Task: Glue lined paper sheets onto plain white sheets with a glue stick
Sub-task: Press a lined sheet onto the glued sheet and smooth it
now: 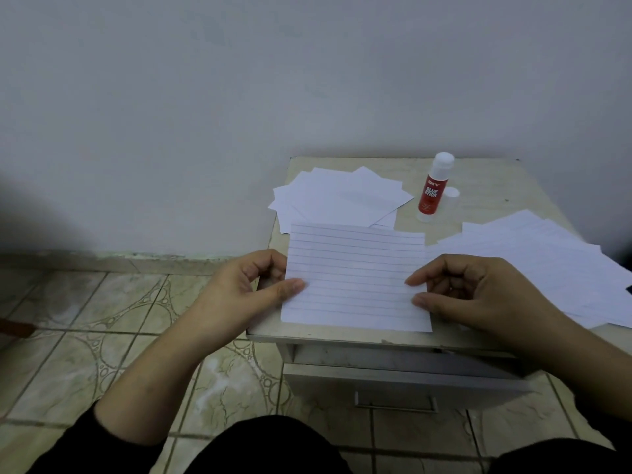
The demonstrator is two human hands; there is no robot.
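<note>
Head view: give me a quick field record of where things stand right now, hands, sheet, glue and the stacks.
left hand: pinches the left edge of the lined sheet
right hand: pinches the sheet's right edge
lined sheet: lines up, near front of the small table
glue stick: upright at the back, cap off
cap: just right of the stick
plain white sheets: loose pile, back left
paper pile: spread on the right, faint lines
drawer: partly open

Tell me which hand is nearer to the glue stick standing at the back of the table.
Right. The right hand grips the lined sheet at its right edge, nearly straight below the glue stick; the left hand grips the sheet's left edge, farther off to the side.
</note>
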